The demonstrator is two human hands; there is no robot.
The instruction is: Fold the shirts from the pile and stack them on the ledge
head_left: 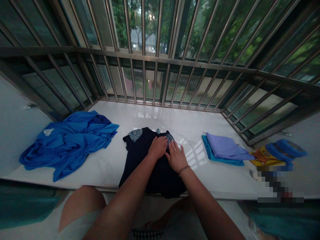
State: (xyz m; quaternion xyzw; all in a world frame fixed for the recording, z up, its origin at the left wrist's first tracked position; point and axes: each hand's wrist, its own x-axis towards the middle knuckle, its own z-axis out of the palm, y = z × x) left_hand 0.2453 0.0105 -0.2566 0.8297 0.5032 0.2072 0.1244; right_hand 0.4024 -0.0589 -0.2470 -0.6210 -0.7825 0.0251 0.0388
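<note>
- You've got matt, soft cloth in the dark T-shirt (pixel 140 150)
- You'll see faint sheen on the blue top (pixel 65 146)
- Your ledge tiles (pixel 190 123) look smooth, glossy
- Your window bars (pixel 143 33) are metal

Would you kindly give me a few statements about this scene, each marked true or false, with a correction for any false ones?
1. The left hand and right hand both rest on a dark navy T-shirt. True.
2. The bright blue garment lies neatly folded. False: it lies crumpled.
3. A lavender cloth lies on top of a teal cloth. True.
4. Closed wooden shutters cover the window. False: metal window bars cross it, with green trees visible beyond.
5. A thin bracelet circles the right wrist. True.
</note>
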